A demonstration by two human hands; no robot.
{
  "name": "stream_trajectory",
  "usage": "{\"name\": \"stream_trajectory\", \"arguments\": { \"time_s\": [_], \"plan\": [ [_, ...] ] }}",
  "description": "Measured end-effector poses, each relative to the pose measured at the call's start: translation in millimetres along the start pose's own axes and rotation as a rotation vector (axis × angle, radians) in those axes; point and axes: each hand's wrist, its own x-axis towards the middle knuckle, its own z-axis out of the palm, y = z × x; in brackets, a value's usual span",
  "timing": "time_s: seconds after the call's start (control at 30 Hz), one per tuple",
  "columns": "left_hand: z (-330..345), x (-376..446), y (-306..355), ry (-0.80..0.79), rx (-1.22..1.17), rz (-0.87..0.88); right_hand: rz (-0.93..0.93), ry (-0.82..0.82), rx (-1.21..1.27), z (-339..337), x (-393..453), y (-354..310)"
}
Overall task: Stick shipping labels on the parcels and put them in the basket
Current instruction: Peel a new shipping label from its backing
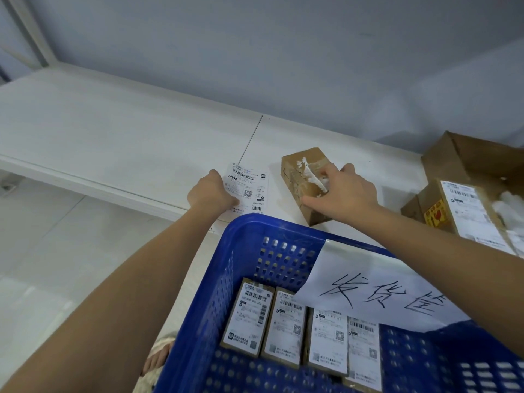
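parcel (304, 185) on the table (127, 131), just beyond the basket (224, 279), bare of label, with torn white scraps on top. gripped by the right hand (344, 191), fingers and thumb spread over its top and near side. label (249, 188) flat on the table just left of it, left hand (211, 190) curled at its near-left edge, probably pinching it, though grip unclear. labelling step in hand; next: lift label, lay it square on parcel, press flat, then drop parcel beside four labelled ones in basket.

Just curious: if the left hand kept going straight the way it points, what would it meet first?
The left hand already touches the label. Beyond it lies bare table, then probably the wall; depth is unclear.
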Motion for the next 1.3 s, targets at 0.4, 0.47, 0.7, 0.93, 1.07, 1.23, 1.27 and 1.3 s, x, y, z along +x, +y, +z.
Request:
{"name": "stream_trajectory", "arguments": {
  "time_s": [0.4, 0.47, 0.7, 0.93, 1.07, 1.23, 1.27, 1.3],
  "plan": [
    [-33.4, -26.5, 24.4, 0.076, -0.575, 0.022, -0.007, 0.079, -0.005, -35.6, -39.0, 24.9],
    [-42.4, -40.2, 36.1, 0.046, -0.657, 0.035, -0.024, 0.105, -0.005, -48.0, -50.7, 33.1],
    [-84.5, -117.4, 80.6, -0.056, -0.761, 0.171, 0.055, 0.042, 0.076, -90.1, -101.5, 56.7],
    [-111.9, -228.4, 107.2, -0.182, -0.753, 0.303, 0.052, 0.026, 0.179, -119.9, -193.3, 79.1],
    [-99.4, -292.5, 107.1, -0.308, -0.807, 0.249, 0.097, 0.011, 0.209, -131.2, -252.0, 95.6],
    [-69.2, -347.6, 102.5, -0.473, -0.867, 0.105, 0.188, -0.01, 0.466, -124.2, -316.6, 116.3],
    [-63.6, -355.9, 101.3, -0.516, -0.895, 0.066, 0.198, -0.006, 0.521, -119.6, -327.3, 119.1],
    [-58.9, -363.5, 101.2, -0.564, -0.913, 0.037, 0.202, -0.001, 0.568, -114.6, -336.7, 121.0]
  ]
}}
